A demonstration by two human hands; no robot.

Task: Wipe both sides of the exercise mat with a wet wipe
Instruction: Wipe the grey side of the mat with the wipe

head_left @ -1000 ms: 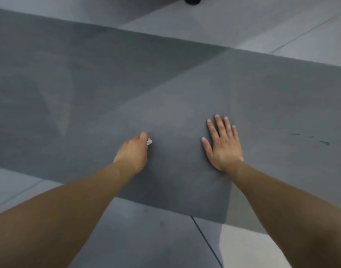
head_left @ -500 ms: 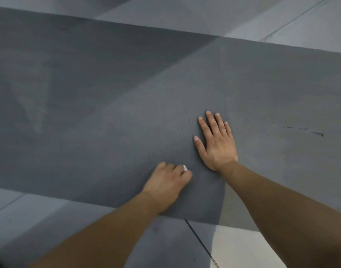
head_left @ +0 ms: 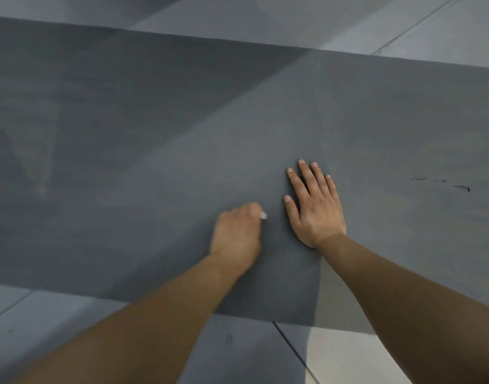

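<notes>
A dark grey exercise mat [head_left: 154, 134] lies flat across the tiled floor, filling most of the view. My left hand [head_left: 237, 234] is curled on the mat near its front edge and holds a small white wet wipe [head_left: 263, 216]; only a corner of the wipe shows past the fingers. My right hand [head_left: 314, 206] presses flat on the mat just to the right, fingers straight and spread. A paler streak [head_left: 35, 151] marks the mat at the left.
Grey floor tiles [head_left: 348, 356] lie in front of the mat and beyond its far edge [head_left: 432, 31]. A few small dark marks [head_left: 443, 184] sit on the mat at the right.
My left hand with the wipe swept from mid-mat toward the front edge and rightward, then slid a little away from the edge beside the right hand. The right hand stayed planted.
</notes>
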